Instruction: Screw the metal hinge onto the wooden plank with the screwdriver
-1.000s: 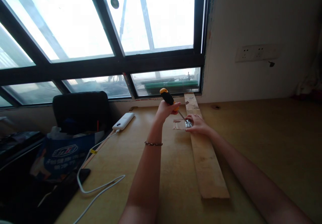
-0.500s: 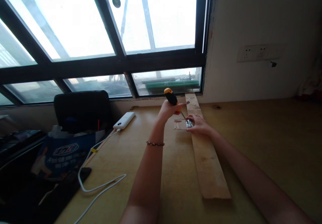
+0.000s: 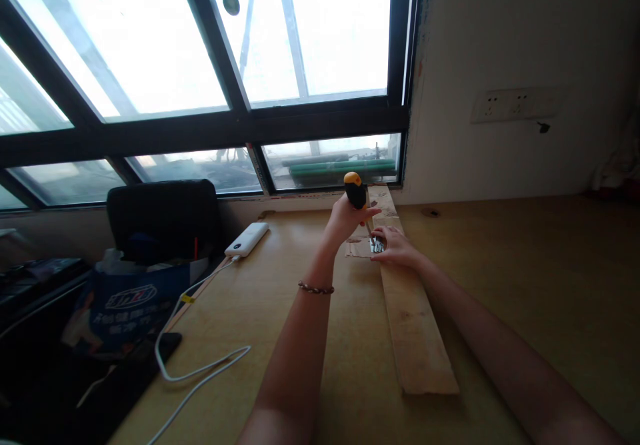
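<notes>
left hand (image 3: 346, 220) grips screwdriver (image 3: 358, 198) upright over the plank (image 3: 410, 312) | right hand (image 3: 395, 246) pinches metal bracket (image 3: 376, 246) — steadying it on the plank

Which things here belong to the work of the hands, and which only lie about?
In use: screwdriver in left hand; metal fitting under right hand; plank.
Lying about: power bank, cable, bag, chair.
</notes>
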`<state>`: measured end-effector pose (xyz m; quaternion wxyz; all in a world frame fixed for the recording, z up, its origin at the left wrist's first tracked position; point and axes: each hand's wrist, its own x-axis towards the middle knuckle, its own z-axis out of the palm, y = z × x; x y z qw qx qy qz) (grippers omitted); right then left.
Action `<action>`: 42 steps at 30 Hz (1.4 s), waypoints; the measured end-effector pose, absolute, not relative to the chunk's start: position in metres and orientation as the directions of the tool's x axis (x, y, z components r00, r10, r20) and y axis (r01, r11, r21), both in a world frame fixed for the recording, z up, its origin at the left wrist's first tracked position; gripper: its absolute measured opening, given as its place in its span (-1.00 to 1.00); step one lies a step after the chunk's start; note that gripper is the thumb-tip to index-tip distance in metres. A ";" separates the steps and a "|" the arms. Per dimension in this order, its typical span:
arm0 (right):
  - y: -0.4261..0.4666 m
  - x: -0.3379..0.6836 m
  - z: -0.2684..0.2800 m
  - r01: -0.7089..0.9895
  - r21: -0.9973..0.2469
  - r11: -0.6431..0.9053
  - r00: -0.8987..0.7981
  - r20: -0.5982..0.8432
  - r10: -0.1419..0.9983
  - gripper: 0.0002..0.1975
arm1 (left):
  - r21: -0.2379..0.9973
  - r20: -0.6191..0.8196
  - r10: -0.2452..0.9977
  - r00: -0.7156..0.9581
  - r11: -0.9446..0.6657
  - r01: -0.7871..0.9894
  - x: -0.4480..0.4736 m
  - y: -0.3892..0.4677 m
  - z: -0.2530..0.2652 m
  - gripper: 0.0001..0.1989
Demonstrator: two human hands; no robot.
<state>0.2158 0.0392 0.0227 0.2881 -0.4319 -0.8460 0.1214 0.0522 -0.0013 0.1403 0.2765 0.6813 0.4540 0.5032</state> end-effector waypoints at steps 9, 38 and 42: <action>0.044 0.217 0.021 0.668 -0.459 0.586 -0.460 0.364 0.810 -0.29 | 0.735 0.520 0.850 0.084 -0.496 0.463 0.061 -0.008 0.143 -0.69; 0.038 0.215 0.025 0.677 -0.452 0.581 -0.447 0.375 0.812 -0.34 | 0.817 0.524 0.844 0.114 -0.536 0.212 0.046 0.002 0.140 -0.69; 0.039 0.216 0.024 0.672 -0.460 0.580 -0.450 0.369 0.813 -0.35 | 0.833 0.511 0.848 0.138 -0.529 0.163 0.050 0.004 0.138 -0.73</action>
